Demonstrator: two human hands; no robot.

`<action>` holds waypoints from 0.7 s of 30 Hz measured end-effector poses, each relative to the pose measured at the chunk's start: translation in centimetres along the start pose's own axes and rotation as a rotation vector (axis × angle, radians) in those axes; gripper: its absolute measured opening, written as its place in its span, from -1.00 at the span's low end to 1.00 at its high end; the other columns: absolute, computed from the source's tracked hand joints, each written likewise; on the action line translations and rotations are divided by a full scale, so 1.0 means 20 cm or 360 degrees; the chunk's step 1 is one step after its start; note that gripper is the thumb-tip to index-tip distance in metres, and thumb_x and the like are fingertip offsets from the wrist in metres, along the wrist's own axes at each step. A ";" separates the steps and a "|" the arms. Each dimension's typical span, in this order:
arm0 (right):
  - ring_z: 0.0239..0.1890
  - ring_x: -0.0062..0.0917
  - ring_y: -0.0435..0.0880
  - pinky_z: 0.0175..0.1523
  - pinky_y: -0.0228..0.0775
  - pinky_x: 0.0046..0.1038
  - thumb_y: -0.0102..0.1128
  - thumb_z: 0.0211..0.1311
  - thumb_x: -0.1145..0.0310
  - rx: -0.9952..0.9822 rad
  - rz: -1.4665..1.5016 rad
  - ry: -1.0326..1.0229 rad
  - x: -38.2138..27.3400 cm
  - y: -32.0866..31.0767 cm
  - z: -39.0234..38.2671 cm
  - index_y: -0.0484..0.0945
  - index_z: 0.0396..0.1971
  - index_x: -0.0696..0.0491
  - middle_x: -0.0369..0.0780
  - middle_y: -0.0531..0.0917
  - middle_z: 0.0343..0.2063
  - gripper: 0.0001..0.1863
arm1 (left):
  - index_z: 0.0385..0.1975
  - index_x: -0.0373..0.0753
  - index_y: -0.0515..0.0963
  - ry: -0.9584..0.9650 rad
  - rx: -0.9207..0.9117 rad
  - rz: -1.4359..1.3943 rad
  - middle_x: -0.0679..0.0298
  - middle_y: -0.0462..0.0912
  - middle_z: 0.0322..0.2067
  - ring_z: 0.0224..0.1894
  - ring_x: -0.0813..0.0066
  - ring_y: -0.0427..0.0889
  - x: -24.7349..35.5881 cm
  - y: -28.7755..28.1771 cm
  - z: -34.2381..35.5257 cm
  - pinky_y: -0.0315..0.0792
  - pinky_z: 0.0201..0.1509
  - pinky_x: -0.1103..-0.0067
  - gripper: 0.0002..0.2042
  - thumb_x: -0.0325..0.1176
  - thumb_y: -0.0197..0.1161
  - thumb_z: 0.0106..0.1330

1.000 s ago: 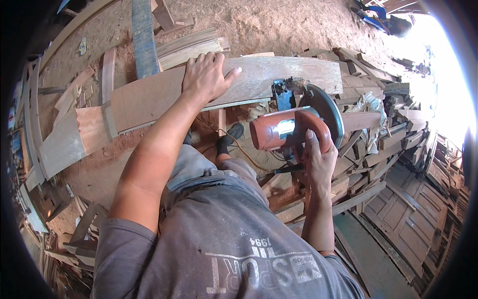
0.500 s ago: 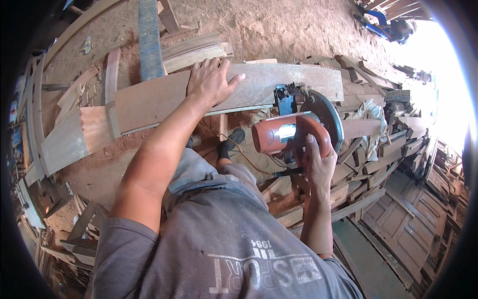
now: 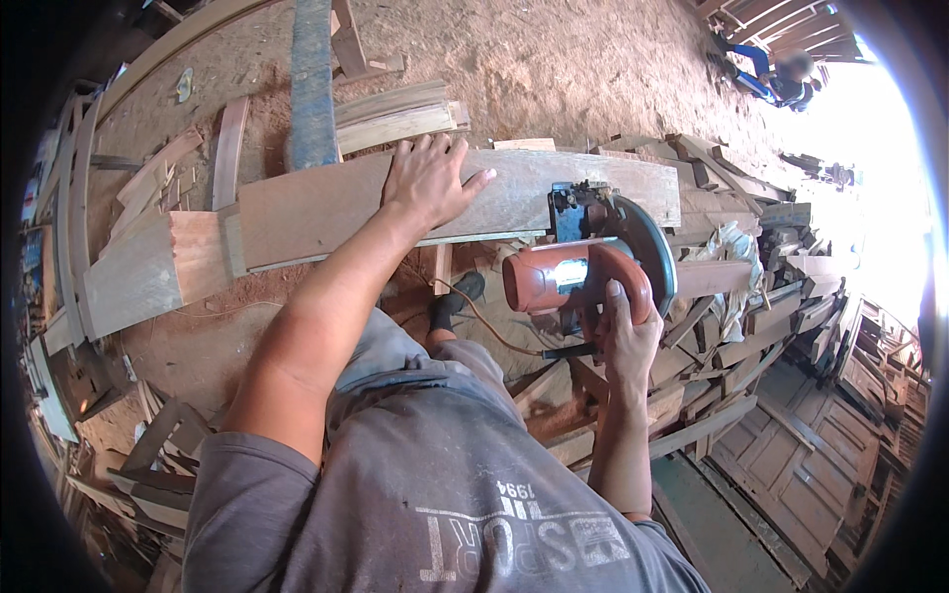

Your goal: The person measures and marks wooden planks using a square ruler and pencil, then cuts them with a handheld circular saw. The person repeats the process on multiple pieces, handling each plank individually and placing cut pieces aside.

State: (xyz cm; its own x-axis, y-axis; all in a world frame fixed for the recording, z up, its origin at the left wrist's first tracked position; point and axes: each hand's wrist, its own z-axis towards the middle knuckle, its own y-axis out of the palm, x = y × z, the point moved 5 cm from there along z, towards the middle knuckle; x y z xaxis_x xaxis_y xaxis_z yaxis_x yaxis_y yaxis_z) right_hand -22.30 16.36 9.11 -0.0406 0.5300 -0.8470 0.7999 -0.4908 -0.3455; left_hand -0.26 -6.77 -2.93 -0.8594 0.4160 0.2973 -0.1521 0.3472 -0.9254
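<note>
A long wooden board (image 3: pixel 326 203) lies crosswise in front of me. My left hand (image 3: pixel 427 183) presses on its top, the fingers hooked over the far edge and the thumb stretched to the right. My right hand (image 3: pixel 629 331) is wrapped round the rear handle of a reddish-brown circular saw (image 3: pixel 554 277). The saw's base plate (image 3: pixel 567 212) rests on the board near its right end, and the round blade guard (image 3: pixel 647 252) stands at the right of the motor. The guard hides the blade's contact with the wood.
A power cord (image 3: pixel 474 311) runs from the saw past my foot (image 3: pixel 455 301). Piled offcuts (image 3: pixel 732 326) and a panelled door (image 3: pixel 791 440) lie to the right. A bluish plank (image 3: pixel 313 89) stretches away beyond the board. Another person (image 3: pixel 776 79) is at the far right.
The view has shifted slightly, so the board sits a little lower in the picture. My left hand stays on the board, and the saw keeps nearly the same place near its right end.
</note>
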 end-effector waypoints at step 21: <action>-0.39 -0.79 0.57 -0.31 0.51 -0.60 0.34 0.57 0.30 0.0011 0.0058 0.0045 -0.09 0.09 0.09 0.68 0.22 0.16 -0.39 0.69 -0.31 -0.63 | 0.50 -0.23 0.46 0.0013 0.0078 -0.0044 -0.06 0.53 0.39 0.50 0.01 0.45 -0.03 0.03 0.00 0.17 0.60 0.00 -0.17 0.41 -0.06 0.59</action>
State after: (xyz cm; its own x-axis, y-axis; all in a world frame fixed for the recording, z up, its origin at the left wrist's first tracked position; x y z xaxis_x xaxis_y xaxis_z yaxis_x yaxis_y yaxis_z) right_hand -21.78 13.33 9.26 0.0053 0.5310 -0.8473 0.7964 -0.5147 -0.3176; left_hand 0.08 -6.79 -3.73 -0.8506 0.4136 0.3247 -0.1996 0.3173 -0.9271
